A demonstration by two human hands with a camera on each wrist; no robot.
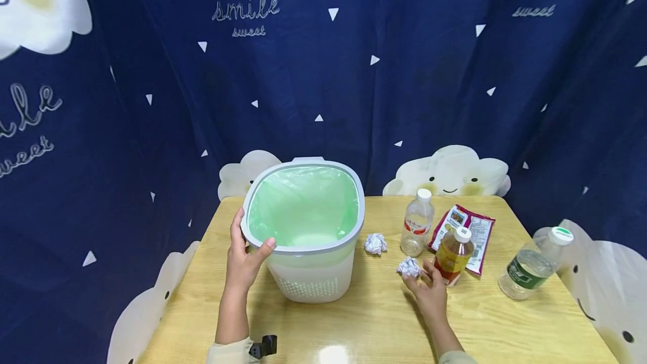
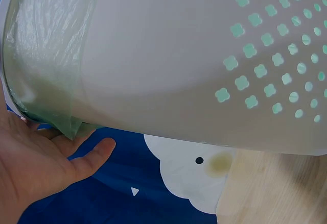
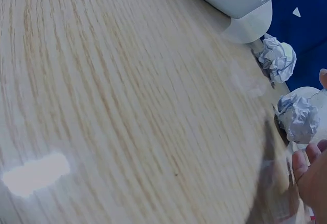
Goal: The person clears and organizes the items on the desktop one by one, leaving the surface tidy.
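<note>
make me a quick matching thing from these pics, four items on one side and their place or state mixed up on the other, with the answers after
Column one
1. left hand
2. right hand
3. bin
4. green-labelled bottle

Column two
a. lined with a green bag
b. farthest right of the things standing on the table, in the head view
c. at the bin's rim
d. beside the nearer crumpled paper ball

Right pairs
1-c, 2-d, 3-a, 4-b
</note>
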